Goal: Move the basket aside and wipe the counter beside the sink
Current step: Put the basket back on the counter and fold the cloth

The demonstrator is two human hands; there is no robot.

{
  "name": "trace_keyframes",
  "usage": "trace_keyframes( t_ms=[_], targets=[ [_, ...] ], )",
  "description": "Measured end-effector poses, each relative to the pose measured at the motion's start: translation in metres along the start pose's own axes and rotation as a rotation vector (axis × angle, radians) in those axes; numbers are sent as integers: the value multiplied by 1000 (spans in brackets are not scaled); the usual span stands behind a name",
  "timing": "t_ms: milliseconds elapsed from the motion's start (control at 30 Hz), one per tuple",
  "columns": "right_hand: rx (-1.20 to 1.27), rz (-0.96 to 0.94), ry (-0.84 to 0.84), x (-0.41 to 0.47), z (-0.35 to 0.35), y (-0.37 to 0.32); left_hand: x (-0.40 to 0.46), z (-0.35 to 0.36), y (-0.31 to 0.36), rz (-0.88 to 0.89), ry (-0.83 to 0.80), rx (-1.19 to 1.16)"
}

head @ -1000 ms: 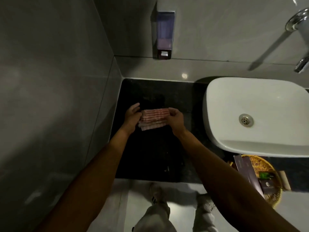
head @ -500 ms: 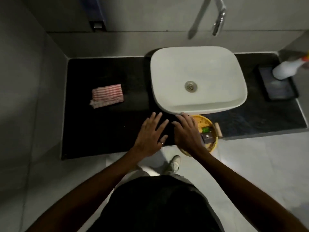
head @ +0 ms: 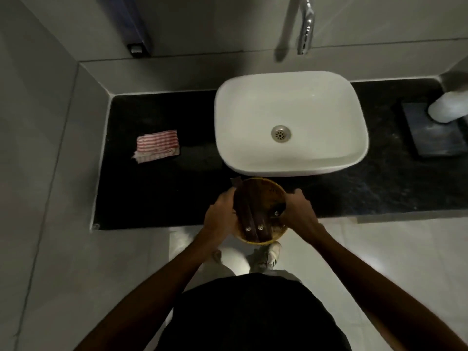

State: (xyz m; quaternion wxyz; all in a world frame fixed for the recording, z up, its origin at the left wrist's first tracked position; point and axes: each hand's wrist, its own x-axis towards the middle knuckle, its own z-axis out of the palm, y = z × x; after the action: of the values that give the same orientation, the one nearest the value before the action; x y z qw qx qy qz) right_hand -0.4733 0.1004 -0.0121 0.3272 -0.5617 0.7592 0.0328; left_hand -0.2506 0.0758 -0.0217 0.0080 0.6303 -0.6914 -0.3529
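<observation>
Half a second ago both hands lay flat on the bench beside the basket; now the left hand (head: 219, 217) and the right hand (head: 298, 212) have closed on it from either side, each grip clamped on the rim. The basket (head: 274, 192) sits at the front edge of the dark bench (head: 162, 196), partly overhanging the floor, just in front of the white sink (head: 291, 122). Long dark packets (head: 249, 219) lie inside it. The striped cloth (head: 157, 146) rests folded on the bench to the left of the sink, well apart from the basket. To the right of the sink a white bottle (head: 449, 107) stands on a dark tray (head: 430, 133). A tap (head: 307, 24) hangs above the sink
</observation>
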Motion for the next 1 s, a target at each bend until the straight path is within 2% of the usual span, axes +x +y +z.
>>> trace_keyframes(
  t_ms=[133, 233, 333, 467, 533, 600, 700, 800, 1000],
  targets=[
    [43, -180, -99, 14, 15, -82, -11, -58, -72, -160, 96, -6],
    [70, -258, -136, 33, 31, -151, -7, -104, -128, -188, 139, -1],
    [86, -244, -169, 52, 49, -210, 6, -142, -178, -166, 148, -10],
    [84, -200, -243, 64, 64, -244, 26, -161, -215, -134, 66, -86],
    [42, -203, -187, 68, 64, -246, 33, -161, -224, -111, 109, -134],
    [49, -190, -39, 81, 60, -251, 46, -166, -230, -147, 254, -171],
    [309, -128, 83, 116, 44, -278, 93, -188, -230, -284, 354, -329],
    [456, -26, 10, 160, 33, -320, 154, -215, -223, -444, 248, -397],
    [524, 32, -163, 221, 35, -360, 213, -223, -205, -478, 18, -544]
  ],
)
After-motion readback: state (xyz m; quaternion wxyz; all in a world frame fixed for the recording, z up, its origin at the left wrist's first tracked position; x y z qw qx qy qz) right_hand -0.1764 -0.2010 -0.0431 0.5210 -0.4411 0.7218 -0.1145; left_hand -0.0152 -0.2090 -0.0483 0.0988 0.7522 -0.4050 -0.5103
